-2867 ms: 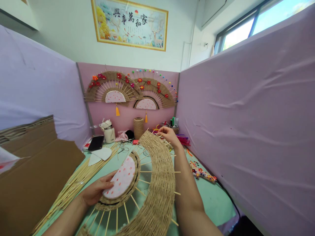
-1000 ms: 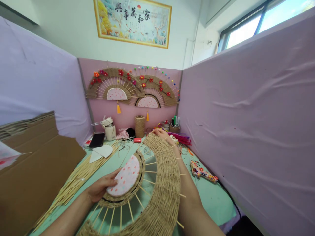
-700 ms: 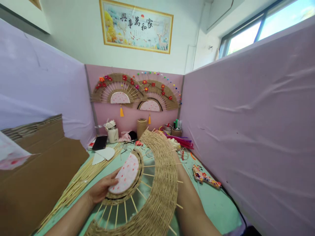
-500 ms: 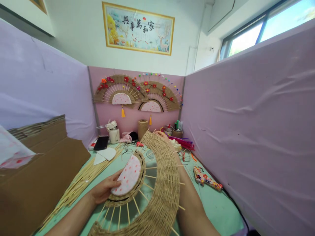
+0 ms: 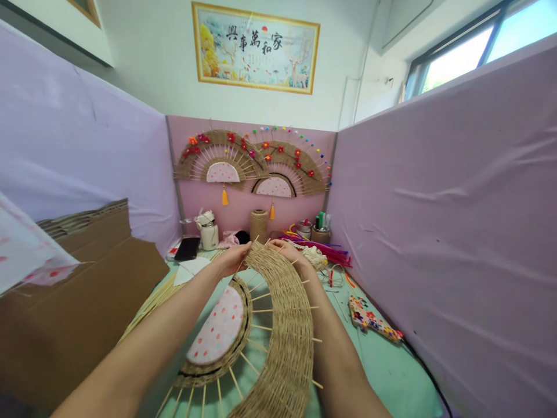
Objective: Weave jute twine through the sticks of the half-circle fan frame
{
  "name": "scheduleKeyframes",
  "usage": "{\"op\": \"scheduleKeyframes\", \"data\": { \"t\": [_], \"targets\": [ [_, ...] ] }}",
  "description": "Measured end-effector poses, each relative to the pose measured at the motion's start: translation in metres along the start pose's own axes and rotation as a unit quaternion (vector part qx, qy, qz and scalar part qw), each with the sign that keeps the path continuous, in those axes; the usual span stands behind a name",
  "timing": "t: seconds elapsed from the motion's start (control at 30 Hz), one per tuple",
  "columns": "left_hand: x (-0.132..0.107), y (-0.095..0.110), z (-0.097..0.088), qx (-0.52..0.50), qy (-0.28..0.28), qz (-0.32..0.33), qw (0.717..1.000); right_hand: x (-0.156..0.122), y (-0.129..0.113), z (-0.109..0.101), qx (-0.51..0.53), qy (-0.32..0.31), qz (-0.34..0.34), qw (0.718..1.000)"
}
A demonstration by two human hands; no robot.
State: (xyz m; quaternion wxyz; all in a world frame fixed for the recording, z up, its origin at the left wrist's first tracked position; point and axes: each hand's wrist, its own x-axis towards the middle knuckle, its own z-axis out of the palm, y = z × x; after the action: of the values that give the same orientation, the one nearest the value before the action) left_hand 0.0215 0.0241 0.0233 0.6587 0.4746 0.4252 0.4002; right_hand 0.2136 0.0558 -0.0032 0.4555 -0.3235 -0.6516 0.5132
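Observation:
A half-round woven fan (image 5: 292, 316) of brown twine on thin pale sticks stands tilted in front of me. Its inner half-disc (image 5: 220, 325) is white cloth with red and pink dots, edged by a dark line. At the far upper end of the woven band, my left hand (image 5: 235, 259) grips the corner, fingers closed and partly hidden behind it. Close by on the right, my right hand (image 5: 285, 250) holds the band's outer edge among the protruding stick tips, its fingers partly covered by the weave.
Cardboard (image 5: 82, 313) and pale sticks (image 5: 150, 305) lie left. A phone (image 5: 187, 249), white bottle (image 5: 209, 232) and twine spool (image 5: 259, 225) stand at the back. A flower-patterned glue gun (image 5: 372, 319) with a black cord lies right. Two finished fans (image 5: 278, 168) hang on the pink panel.
My left hand has left the dotted half-disc and moved up and away to the fan's far end. My right hand stays there. The view has shifted slightly left.

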Motion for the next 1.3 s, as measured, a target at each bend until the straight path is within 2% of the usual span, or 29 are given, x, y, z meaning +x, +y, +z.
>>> {"op": "scheduleKeyframes", "data": {
  "t": [0.13, 0.27, 0.43, 0.63, 0.8, 0.93, 1.03, 1.2, 1.3],
  "targets": [
    [0.019, -0.001, 0.007, -0.006, 0.030, 0.014, 0.999, 0.001, 0.005, -0.003, 0.018, -0.019, -0.003, 1.000],
    [0.019, -0.002, 0.006, -0.012, 0.034, 0.035, 0.999, 0.006, 0.010, -0.004, 0.006, -0.046, 0.008, 0.999],
    [0.018, -0.001, 0.007, -0.034, 0.022, 0.031, 0.999, 0.016, 0.007, -0.009, -0.040, -0.057, 0.012, 0.997],
    [0.023, 0.005, 0.006, -0.061, -0.003, -0.010, 0.998, 0.041, -0.019, -0.018, -0.117, -0.089, 0.032, 0.989],
    [0.024, 0.010, 0.009, -0.074, -0.036, -0.038, 0.996, 0.060, -0.044, -0.017, -0.137, -0.162, 0.074, 0.974],
    [0.022, 0.014, 0.009, -0.079, -0.063, -0.056, 0.993, 0.073, -0.058, -0.019, -0.145, -0.255, 0.123, 0.948],
    [0.019, 0.016, 0.009, -0.078, -0.087, -0.070, 0.991, 0.081, -0.062, -0.021, -0.159, -0.283, 0.139, 0.936],
    [0.018, 0.016, 0.008, -0.079, -0.107, -0.092, 0.987, 0.092, -0.071, -0.019, -0.175, -0.295, 0.130, 0.930],
    [0.018, 0.016, 0.009, -0.082, -0.109, -0.105, 0.985, 0.094, -0.081, -0.014, -0.230, -0.277, 0.070, 0.930]
  ]
}}
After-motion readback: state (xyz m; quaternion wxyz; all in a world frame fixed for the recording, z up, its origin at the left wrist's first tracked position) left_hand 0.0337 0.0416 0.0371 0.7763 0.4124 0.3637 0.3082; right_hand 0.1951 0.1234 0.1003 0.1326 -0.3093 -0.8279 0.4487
